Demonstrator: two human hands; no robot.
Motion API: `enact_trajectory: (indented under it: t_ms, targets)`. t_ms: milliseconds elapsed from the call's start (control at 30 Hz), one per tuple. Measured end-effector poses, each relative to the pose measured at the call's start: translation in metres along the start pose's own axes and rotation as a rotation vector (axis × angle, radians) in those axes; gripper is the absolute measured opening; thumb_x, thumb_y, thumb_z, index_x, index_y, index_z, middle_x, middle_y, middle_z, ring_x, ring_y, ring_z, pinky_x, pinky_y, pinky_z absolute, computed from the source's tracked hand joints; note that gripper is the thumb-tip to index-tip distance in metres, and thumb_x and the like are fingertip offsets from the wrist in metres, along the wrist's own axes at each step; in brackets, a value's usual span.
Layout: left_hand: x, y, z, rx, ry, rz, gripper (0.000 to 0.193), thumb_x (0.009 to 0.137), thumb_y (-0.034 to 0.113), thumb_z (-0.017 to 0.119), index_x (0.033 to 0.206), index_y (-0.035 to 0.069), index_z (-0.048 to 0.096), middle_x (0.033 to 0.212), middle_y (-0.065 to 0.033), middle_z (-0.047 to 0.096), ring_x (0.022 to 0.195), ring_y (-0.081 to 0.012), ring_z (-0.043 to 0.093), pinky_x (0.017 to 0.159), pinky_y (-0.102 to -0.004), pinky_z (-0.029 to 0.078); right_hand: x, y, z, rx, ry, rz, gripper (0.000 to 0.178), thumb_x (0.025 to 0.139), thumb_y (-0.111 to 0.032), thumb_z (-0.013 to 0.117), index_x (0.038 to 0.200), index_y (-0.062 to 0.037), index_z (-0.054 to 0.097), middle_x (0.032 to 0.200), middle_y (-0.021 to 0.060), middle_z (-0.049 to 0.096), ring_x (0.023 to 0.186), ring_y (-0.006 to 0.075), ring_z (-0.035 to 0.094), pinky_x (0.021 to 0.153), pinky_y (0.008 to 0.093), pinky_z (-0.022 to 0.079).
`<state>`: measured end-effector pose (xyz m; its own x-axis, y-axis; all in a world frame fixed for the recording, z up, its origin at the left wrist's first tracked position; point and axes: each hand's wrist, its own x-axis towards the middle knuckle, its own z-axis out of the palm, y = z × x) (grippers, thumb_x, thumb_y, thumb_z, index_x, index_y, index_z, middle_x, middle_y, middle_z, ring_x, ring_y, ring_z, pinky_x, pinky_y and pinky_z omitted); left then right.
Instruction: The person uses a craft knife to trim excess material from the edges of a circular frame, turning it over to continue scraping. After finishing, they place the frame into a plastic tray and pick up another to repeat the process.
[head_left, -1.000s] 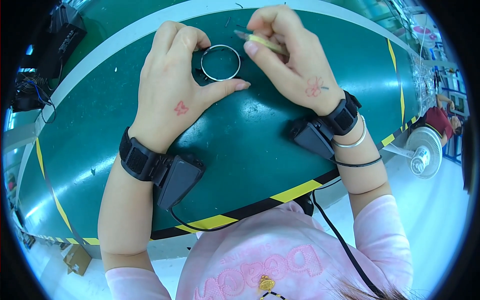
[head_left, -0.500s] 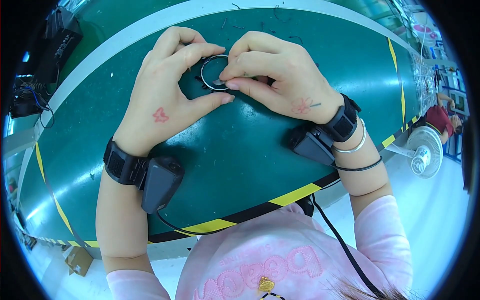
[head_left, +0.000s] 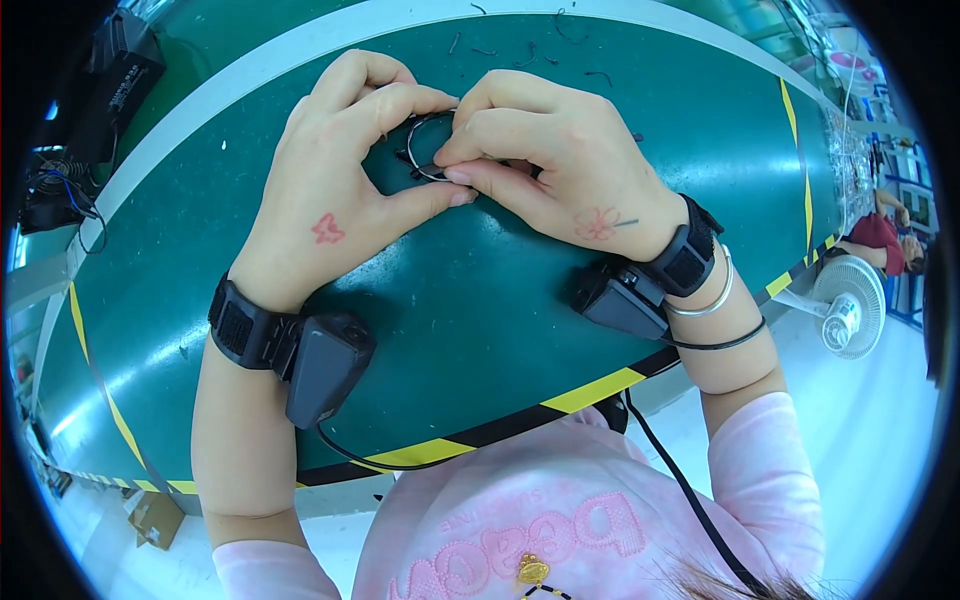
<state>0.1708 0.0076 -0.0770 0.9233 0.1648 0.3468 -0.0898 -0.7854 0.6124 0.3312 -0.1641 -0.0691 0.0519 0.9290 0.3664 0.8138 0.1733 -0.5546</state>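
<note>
Over the far middle of the table, my left hand (head_left: 325, 190) holds a thin ring (head_left: 412, 138) with a shiny silver rim and small black tabs on its outside. The index finger is at its top, the thumb at its lower edge. My right hand (head_left: 560, 165) is closed in a pinch at the ring's lower right, thumb and index finger over the rim. What lies between those fingertips is mostly covered; only a dark sliver shows there. The right fingers also hide the ring's right side.
Several short black offcuts (head_left: 530, 52) lie on the green table (head_left: 470, 300) beyond my hands. Yellow-black tape (head_left: 590, 390) marks its near edge. Black boxes (head_left: 328, 370) with cables are strapped to both wrists. A white fan (head_left: 848, 308) and another person (head_left: 880, 240) are at right.
My right fingertips have shifted slightly left and down along the ring's lower rim. The small grey blade-like piece seen inside the ring before is now mostly covered. The left grip stays.
</note>
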Motion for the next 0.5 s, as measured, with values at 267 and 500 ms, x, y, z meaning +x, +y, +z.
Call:
enact_trajectory:
  t_ms: [267, 500]
  targets:
    - [0.000, 0.000, 0.001, 0.002, 0.000, -0.010, 0.053, 0.071, 0.009, 0.091, 0.119, 0.005, 0.071, 0.118, -0.0079, 0.061, 0.105, -0.0237, 0.062, 0.089, -0.0323, 0.053, 0.002, -0.006, 0.005, -0.021, 0.025, 0.030, 0.011, 0.087, -0.005, 0.081, 0.097, -0.0080, 0.076, 0.097, 0.0059, 0.066, 0.078, 0.0218, 0.068, 0.066, 0.0308, 0.056]
    - [0.000, 0.001, 0.003, 0.020, 0.012, -0.025, 0.047, 0.071, 0.006, 0.089, 0.115, 0.004, 0.070, 0.114, -0.0067, 0.060, 0.101, -0.0228, 0.061, 0.088, -0.0319, 0.053, 0.003, -0.011, 0.012, -0.097, 0.083, 0.074, 0.010, 0.087, -0.007, 0.081, 0.095, -0.0099, 0.075, 0.094, 0.0042, 0.066, 0.077, 0.0223, 0.069, 0.066, 0.0314, 0.056]
